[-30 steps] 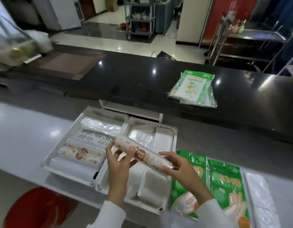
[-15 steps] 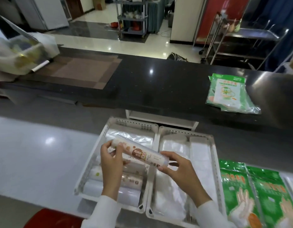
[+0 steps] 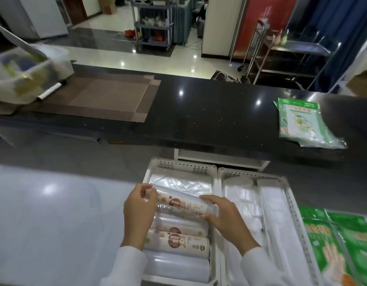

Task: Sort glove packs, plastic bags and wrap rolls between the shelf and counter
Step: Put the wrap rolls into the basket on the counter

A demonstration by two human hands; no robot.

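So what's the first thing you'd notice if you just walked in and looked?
Probably the two hands, left hand and right hand, holding a white printed wrap roll by its ends over the left white slotted plastic tray. Then the bright green glove packs at the lower right, and more green-edged packs on the shiny black counter behind.

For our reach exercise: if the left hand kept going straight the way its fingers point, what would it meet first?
Probably the clear plastic bags at the far end of the left tray, just beyond the wrap roll that the left hand grips; depth is uncertain.
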